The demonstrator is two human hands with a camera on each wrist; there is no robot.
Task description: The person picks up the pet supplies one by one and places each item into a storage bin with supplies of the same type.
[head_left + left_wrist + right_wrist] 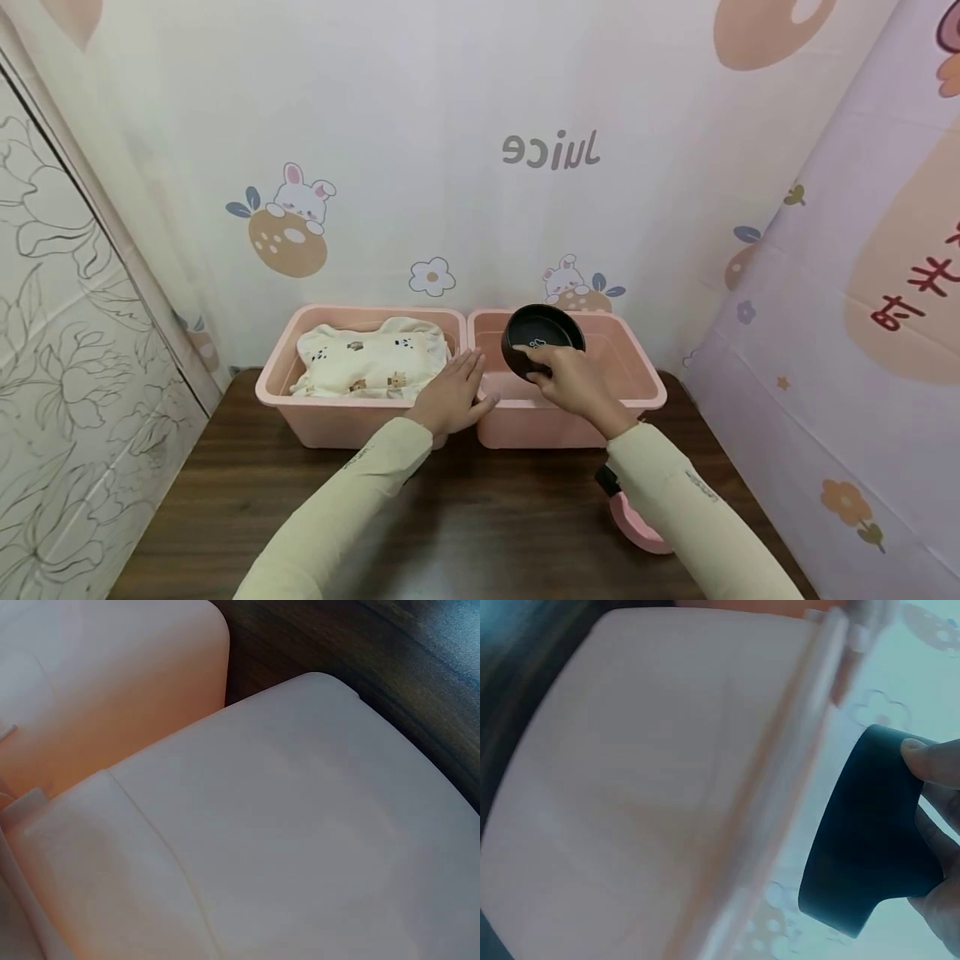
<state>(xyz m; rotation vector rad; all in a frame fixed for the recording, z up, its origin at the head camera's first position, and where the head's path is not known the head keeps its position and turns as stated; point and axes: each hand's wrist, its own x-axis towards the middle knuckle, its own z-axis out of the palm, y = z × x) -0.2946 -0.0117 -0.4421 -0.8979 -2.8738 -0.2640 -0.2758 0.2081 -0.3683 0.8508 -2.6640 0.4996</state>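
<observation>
My right hand (573,379) grips the near rim of a black round pet bowl (551,325) with a pale paw-like mark inside. The bowl is tilted toward me and overlaps the right pink bin (555,429) in the head view. From the right wrist, the bowl (862,832) shows side-on beyond the bin's rim, thumb against its edge. My left hand (453,392) lies palm down, fingers extended, over the adjoining rims of the two bins. A cream cloth item (371,358) printed with small animals fills the left pink bin (337,421).
Both bins stand side by side on a dark wooden table (480,533), close to the patterned curtain (420,167) at the back. A curved pink object (633,525) with a black end lies at the front right, partly hidden by my right sleeve.
</observation>
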